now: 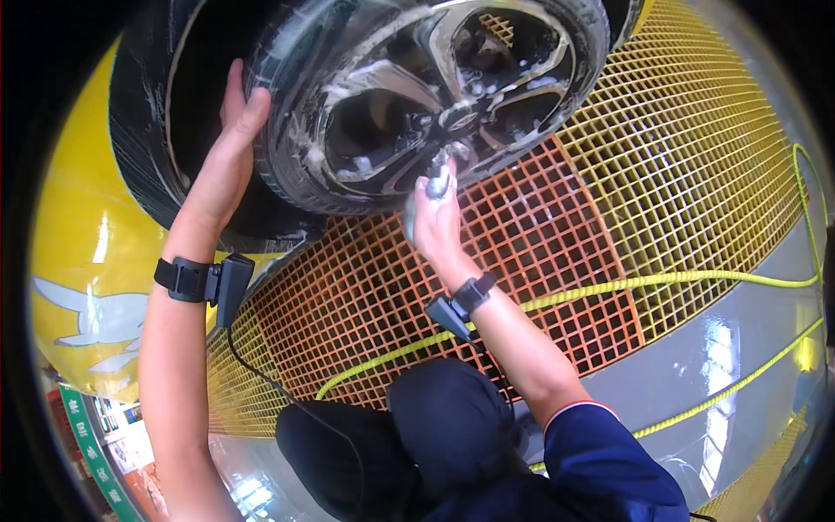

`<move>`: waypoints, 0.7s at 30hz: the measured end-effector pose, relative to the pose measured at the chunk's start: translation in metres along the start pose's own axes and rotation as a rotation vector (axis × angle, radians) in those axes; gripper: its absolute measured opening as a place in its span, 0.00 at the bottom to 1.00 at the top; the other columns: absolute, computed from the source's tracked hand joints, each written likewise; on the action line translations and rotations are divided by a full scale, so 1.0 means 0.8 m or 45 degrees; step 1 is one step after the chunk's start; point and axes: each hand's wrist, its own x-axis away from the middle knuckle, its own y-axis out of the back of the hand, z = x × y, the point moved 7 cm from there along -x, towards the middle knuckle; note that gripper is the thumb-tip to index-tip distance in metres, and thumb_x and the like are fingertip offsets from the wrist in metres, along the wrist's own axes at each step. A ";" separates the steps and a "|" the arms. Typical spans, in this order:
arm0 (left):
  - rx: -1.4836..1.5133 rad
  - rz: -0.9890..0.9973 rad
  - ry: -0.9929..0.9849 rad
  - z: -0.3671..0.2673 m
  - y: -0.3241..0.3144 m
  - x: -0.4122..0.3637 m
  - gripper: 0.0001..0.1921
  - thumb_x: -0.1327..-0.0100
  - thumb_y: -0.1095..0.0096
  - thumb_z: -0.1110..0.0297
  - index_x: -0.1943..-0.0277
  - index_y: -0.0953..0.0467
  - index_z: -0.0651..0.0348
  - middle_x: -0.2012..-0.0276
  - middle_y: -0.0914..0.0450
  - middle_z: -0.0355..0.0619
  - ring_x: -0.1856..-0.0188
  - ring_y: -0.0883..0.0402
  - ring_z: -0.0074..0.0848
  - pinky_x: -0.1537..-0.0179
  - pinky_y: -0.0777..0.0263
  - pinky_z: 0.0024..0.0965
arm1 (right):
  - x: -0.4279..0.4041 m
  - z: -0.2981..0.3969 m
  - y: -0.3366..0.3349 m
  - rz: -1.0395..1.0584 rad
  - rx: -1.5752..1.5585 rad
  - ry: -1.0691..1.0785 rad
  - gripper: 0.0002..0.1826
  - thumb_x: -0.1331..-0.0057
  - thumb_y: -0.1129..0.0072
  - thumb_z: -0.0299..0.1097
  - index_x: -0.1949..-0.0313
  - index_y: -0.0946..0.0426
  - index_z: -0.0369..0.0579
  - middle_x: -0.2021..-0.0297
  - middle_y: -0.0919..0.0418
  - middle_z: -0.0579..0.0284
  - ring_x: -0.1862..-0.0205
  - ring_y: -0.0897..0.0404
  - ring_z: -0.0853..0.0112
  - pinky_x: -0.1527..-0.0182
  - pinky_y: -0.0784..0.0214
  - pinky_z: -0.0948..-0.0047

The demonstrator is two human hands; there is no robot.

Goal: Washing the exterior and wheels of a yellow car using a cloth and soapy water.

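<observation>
A car's wheel, its alloy rim (456, 121) streaked with white foam, fills the upper middle of the view. Around it the black tyre (280, 156) looks wet. My left hand (241, 117) rests with spread fingers against the tyre's left side, holding nothing that shows. Just below the rim's hub, my right hand (438, 209) grips a foamy, dark cloth or sponge (440, 179) against the lower spokes; its exact kind is unclear. Both wrists carry black strapped devices.
Yellow car bodywork (98, 228) and black arch trim (140, 130) stand at left. Orange grating (522, 215) and yellow grating (678, 130) lie below the wheel. A yellow hose (580, 291) crosses the grating and grey floor (691, 385). A thin black cable hangs from the left wrist device.
</observation>
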 end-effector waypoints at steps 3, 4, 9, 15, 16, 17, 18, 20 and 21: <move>0.030 -0.012 -0.013 0.001 0.009 0.005 0.48 0.33 0.48 0.38 0.23 0.65 0.54 0.24 0.54 0.48 0.23 0.57 0.35 0.25 0.70 0.38 | 0.026 0.050 -0.060 0.154 -0.325 0.166 0.35 0.26 0.54 0.31 0.27 0.59 0.35 0.44 0.29 0.48 0.47 0.25 0.66 0.42 0.33 0.66; 0.035 -0.021 -0.015 0.003 0.012 0.006 0.48 0.33 0.49 0.38 0.23 0.64 0.53 0.24 0.54 0.47 0.23 0.57 0.35 0.25 0.71 0.38 | 0.024 0.073 -0.087 0.313 -0.749 0.036 0.33 0.25 0.54 0.35 0.28 0.57 0.36 0.62 0.24 0.61 0.67 0.25 0.73 0.62 0.29 0.71; 0.098 -0.010 -0.033 -0.002 -0.006 -0.005 0.46 0.32 0.49 0.38 0.23 0.63 0.52 0.24 0.53 0.46 0.23 0.58 0.34 0.26 0.73 0.38 | -0.090 0.082 -0.133 0.095 -0.538 -0.082 0.31 0.26 0.63 0.58 0.57 0.27 0.37 0.65 0.22 0.43 0.58 0.23 0.55 0.51 0.33 0.58; -0.030 0.008 -0.013 0.004 0.012 0.000 0.49 0.34 0.47 0.38 0.23 0.65 0.54 0.24 0.54 0.51 0.22 0.60 0.35 0.26 0.76 0.39 | -0.053 0.077 -0.135 0.488 -0.153 -0.051 0.27 0.29 0.50 0.44 0.45 0.36 0.28 0.54 0.24 0.32 0.50 0.23 0.47 0.47 0.33 0.55; -0.026 0.027 -0.006 0.007 0.008 0.001 0.50 0.34 0.46 0.38 0.23 0.66 0.55 0.24 0.54 0.51 0.22 0.60 0.35 0.26 0.76 0.39 | -0.044 0.091 -0.125 0.537 -0.330 -0.346 0.26 0.28 0.52 0.46 0.47 0.35 0.30 0.56 0.23 0.35 0.55 0.21 0.52 0.51 0.32 0.54; -0.028 0.041 -0.011 0.007 0.006 -0.001 0.50 0.34 0.46 0.38 0.23 0.66 0.55 0.24 0.54 0.52 0.22 0.61 0.35 0.26 0.77 0.39 | -0.038 0.099 -0.139 0.296 -0.575 -0.059 0.27 0.27 0.56 0.47 0.46 0.35 0.30 0.57 0.23 0.37 0.57 0.21 0.54 0.51 0.31 0.55; 0.015 0.043 0.011 0.007 0.010 0.001 0.52 0.35 0.45 0.36 0.23 0.66 0.54 0.24 0.55 0.52 0.22 0.62 0.36 0.26 0.77 0.40 | -0.020 0.109 -0.138 0.381 -0.209 -0.010 0.28 0.27 0.58 0.47 0.42 0.38 0.29 0.54 0.24 0.36 0.54 0.22 0.52 0.47 0.31 0.56; 0.054 0.028 0.018 0.011 0.018 0.007 0.47 0.33 0.48 0.40 0.23 0.64 0.53 0.24 0.54 0.48 0.22 0.61 0.34 0.26 0.75 0.39 | 0.006 0.093 -0.120 0.661 0.694 0.122 0.34 0.27 0.58 0.43 0.32 0.48 0.27 0.44 0.28 0.32 0.42 0.26 0.46 0.33 0.41 0.54; 0.081 0.041 -0.036 0.004 0.002 -0.005 0.42 0.29 0.51 0.44 0.23 0.62 0.52 0.24 0.52 0.44 0.22 0.59 0.32 0.25 0.73 0.36 | 0.006 0.060 -0.101 0.265 1.173 0.898 0.37 0.29 0.57 0.45 0.31 0.48 0.27 0.40 0.31 0.32 0.36 0.32 0.45 0.28 0.52 0.52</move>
